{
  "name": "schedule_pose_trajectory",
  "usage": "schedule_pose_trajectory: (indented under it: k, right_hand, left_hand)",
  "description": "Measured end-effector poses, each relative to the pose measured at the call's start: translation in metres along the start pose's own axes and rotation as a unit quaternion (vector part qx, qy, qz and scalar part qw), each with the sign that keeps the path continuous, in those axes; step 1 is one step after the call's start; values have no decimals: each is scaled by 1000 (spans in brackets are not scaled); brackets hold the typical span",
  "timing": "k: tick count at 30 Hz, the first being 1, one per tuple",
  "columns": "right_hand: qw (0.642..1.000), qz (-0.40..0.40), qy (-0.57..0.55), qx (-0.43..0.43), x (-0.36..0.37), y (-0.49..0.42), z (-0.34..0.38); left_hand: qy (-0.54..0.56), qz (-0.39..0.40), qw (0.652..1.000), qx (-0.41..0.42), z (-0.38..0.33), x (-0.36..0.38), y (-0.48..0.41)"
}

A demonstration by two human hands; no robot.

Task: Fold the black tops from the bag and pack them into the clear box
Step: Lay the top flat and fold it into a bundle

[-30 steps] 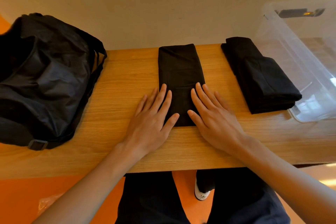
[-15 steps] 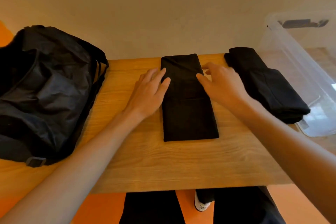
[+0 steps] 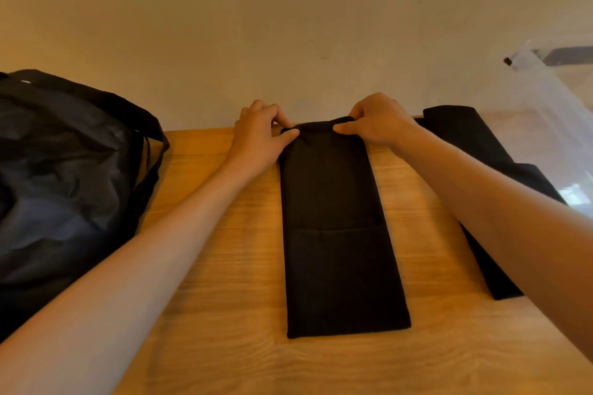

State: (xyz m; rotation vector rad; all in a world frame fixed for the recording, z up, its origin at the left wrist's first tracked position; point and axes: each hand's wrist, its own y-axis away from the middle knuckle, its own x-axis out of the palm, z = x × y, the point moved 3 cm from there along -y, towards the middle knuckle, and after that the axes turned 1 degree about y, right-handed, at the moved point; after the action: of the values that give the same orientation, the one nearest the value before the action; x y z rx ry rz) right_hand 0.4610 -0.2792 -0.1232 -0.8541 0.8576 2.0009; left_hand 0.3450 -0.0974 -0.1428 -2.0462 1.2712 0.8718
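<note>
Folding is the step in hand. On the wooden table (image 3: 224, 314), between the black bag (image 3: 64, 176) at the left and the clear box (image 3: 552, 125) at the far right, one black top (image 3: 337, 250) lies flat as a long narrow strip running from the near edge to the far edge. A stack of folded tops (image 3: 481, 151) lies just right of the strip, beside the box and not inside it. No top can be seen in the part of the box that is in view, so packing appears not yet begun, and the strip awaits its crosswise fold. The next move calls for lifting the far end and carrying it toward the near end. Both corners must stay level so that the edges align, and the fold is then pressed flat. Both arms reach forward, one along each side of the strip. The left hand (image 3: 260, 135) grips the far left corner and the right hand (image 3: 378, 122) grips the far right corner, each pinching the cloth between thumb and curled fingers. The far hem is slightly bunched and raised between the two hands.
</note>
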Motion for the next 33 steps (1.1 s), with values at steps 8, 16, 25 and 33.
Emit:
schedule_pose_trajectory:
  k: [8,16,25,33]
  right_hand:
    - [999,-9,-46,-12,-5,-2,-5]
    - [998,3,29,-51,-8,0,-3]
    - [996,-52,-45,-51,-6,-2,-13]
    - [997,-52,-41,-29,-7,-1,-11]
  left_hand:
    - [137,83,987,-29,-2,-8,-15]
    - [34,86,995,43,-4,-11,-20]
    - [63,108,992,14,1,-12,-36]
    - [3,134,991,18,-1,-11,-39]
